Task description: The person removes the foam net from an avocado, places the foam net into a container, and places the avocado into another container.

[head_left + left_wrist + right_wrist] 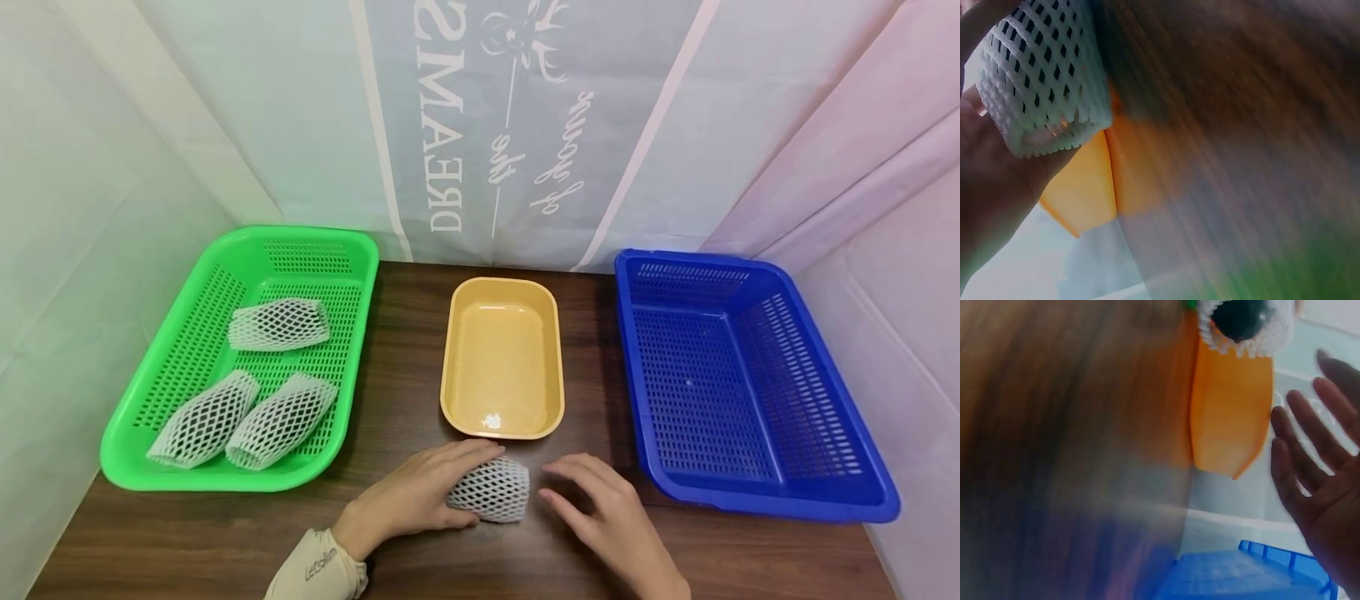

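Observation:
In the head view my left hand (pixel 423 492) grips a white foam net sleeve (pixel 497 492) at the table's front, fingers over its far side and thumb along the near side. The right wrist view shows a dark, rounded end of something (pixel 1238 320) inside the sleeve's opening; its kind is hidden by the netting. To the right of the sleeve, my right hand (pixel 611 512) holds nothing, its fingers spread and apart from the netting. Just beyond both hands lies a yellow tray (pixel 502 358) with nothing in it.
At the left stands a green basket (pixel 362 333) holding three net-sleeved things (pixel 281 325). On the right is a blue basket (pixel 705 400) without contents. A printed cloth (pixel 300 108) hangs behind the brown wooden table (pixel 405 358).

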`<state>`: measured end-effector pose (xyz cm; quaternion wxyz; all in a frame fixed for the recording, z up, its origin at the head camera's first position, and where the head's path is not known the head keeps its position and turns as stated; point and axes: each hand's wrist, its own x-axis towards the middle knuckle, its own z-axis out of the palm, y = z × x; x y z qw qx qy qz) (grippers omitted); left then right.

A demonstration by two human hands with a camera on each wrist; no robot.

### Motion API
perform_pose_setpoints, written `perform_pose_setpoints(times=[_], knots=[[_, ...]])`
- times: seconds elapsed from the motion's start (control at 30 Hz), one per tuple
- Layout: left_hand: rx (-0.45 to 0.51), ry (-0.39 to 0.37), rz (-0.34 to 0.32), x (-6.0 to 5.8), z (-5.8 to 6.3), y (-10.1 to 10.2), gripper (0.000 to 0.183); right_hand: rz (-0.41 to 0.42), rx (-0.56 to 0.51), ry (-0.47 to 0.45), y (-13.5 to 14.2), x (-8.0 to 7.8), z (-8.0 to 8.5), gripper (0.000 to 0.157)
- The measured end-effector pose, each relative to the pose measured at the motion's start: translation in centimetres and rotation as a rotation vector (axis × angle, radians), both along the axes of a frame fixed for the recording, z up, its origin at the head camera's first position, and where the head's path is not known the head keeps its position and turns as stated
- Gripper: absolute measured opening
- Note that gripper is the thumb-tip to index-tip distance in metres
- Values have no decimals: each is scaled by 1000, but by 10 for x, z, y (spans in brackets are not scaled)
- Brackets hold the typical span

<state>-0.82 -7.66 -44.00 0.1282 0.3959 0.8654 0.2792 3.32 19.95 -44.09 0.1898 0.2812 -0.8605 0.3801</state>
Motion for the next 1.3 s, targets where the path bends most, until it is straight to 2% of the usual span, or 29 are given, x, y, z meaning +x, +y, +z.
perform_pose_setpoints(times=[0.13, 0.3, 0.47, 0.73, 1.03, 1.3], knots=[[10, -25, 21, 0, 0, -3, 85, -44, 86, -123, -3, 2, -7, 31], [-9, -47, 61, 2, 1, -10, 83, -50, 149, -153, -6, 2, -12, 31], [-63, -19, 91, 3, 2, -17, 85, -46, 194, -162, -10, 2, -12, 31], [-59, -17, 98, 1, 0, -21, 87, -83, 174, -214, -21, 5, -11, 35], [-30, 49, 171, 2, -3, -21, 78, -49, 108, -213, -27, 3, -12, 41], [-25, 92, 193, 3, -4, -21, 69, -88, 195, -236, -29, 4, -15, 59]])
